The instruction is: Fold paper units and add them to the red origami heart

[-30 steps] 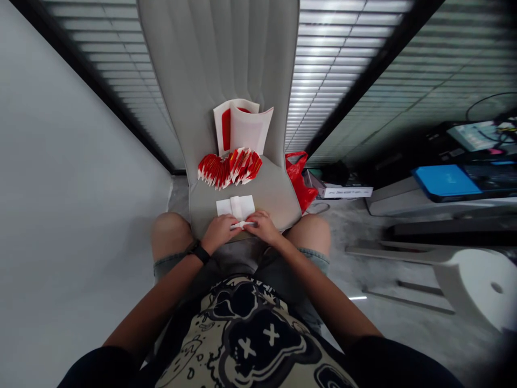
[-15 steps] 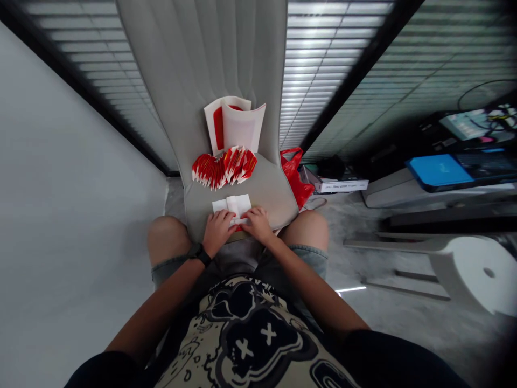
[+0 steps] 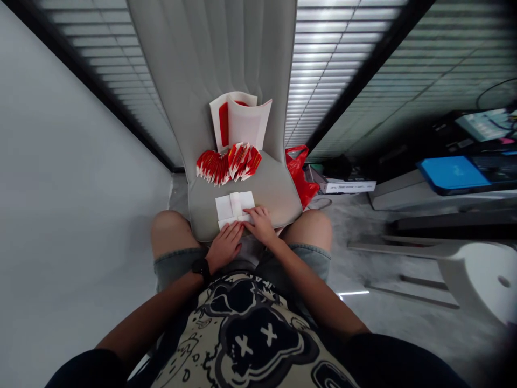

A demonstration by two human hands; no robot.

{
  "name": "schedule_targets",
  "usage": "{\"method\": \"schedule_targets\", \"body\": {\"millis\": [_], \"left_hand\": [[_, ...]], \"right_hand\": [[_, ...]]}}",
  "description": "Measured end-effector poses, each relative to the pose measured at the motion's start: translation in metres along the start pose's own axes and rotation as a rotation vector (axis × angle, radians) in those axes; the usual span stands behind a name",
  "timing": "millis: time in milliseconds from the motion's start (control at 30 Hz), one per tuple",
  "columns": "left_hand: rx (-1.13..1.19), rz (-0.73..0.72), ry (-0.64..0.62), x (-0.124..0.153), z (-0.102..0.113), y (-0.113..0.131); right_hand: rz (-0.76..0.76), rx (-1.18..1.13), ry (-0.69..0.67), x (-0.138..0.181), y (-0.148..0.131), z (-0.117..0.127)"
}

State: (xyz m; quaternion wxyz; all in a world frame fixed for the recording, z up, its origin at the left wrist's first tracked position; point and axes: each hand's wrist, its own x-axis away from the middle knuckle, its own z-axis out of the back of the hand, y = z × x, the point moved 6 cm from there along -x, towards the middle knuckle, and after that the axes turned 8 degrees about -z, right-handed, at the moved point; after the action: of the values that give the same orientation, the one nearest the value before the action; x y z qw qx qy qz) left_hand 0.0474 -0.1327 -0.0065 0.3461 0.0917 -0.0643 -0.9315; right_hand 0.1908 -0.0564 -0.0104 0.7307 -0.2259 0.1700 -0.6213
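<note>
You are seated before a grey upholstered chair (image 3: 238,70), its ribbed backrest rising ahead and its seat (image 3: 274,188) serving as your work surface. On that seat, a fanned row of red-and-white folded paper pieces (image 3: 228,164) lies against the backrest, with an open white-and-red paper folder (image 3: 240,121) standing behind it. Nearer you lies a folded white paper (image 3: 234,209), with a raised strip running up its middle. A red plastic bag (image 3: 299,178) sits just beside the seat's right side, near a white box (image 3: 341,186) on the mottled grey floor (image 3: 363,323). A pale wall (image 3: 72,188) runs along your left, slatted blinds (image 3: 335,64) stand ahead, and a blue laptop (image 3: 452,172) rests on furniture to your right.

Compared with the earlier frame, your hands have parted. Your left hand (image 3: 224,248) has dropped to the seat's front edge, its fingers (image 3: 230,234) together and level with the paper's near edge; you cannot tell whether they touch it. Your right hand (image 3: 262,225) stays on the paper's lower right, its fingers (image 3: 252,213) slightly apart and lying flat, not clamped. More of the paper now shows.
</note>
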Motion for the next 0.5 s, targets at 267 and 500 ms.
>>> {"method": "schedule_targets", "body": {"millis": [267,500], "left_hand": [[0.048,-0.187,-0.103,0.001,0.008,-0.023],[0.068,-0.287,-0.128,0.002,0.006,-0.035]], "right_hand": [[0.135,0.135,0.061,0.009,-0.012,0.005],[0.239,0.210,0.082,0.032,-0.014,-0.007]]}}
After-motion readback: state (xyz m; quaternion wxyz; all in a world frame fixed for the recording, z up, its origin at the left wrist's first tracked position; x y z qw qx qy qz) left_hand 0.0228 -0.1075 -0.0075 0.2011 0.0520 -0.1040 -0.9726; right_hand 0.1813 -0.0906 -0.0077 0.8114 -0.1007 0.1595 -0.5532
